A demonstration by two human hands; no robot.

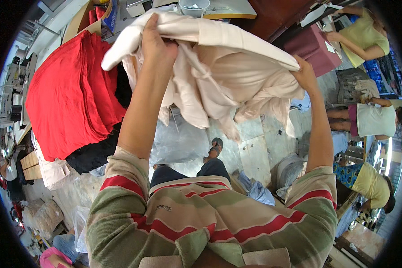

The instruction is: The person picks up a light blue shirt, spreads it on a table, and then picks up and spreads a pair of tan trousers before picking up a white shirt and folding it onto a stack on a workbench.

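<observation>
A large cream cloth (236, 76) hangs stretched in the air between both my hands, its doubled upper edge running across and its loose folds drooping below. My left hand (158, 44) is closed on the cloth near its left end, with the thumb up over the edge. At the far right end of that edge, my right hand (305, 75) pinches the cloth. The fingers of both hands are partly hidden by the fabric. Left of my left forearm lies a tall stack of red cloth (71, 94), with black cloth (96, 149) under it.
A cardboard box (78, 18) and a pale bowl (194, 6) stand at the back. Clear plastic sheeting (176, 140) lies on the floor near my feet. A maroon box-like surface (311, 50) is at the right, where several people work, one in a yellow top (364, 35).
</observation>
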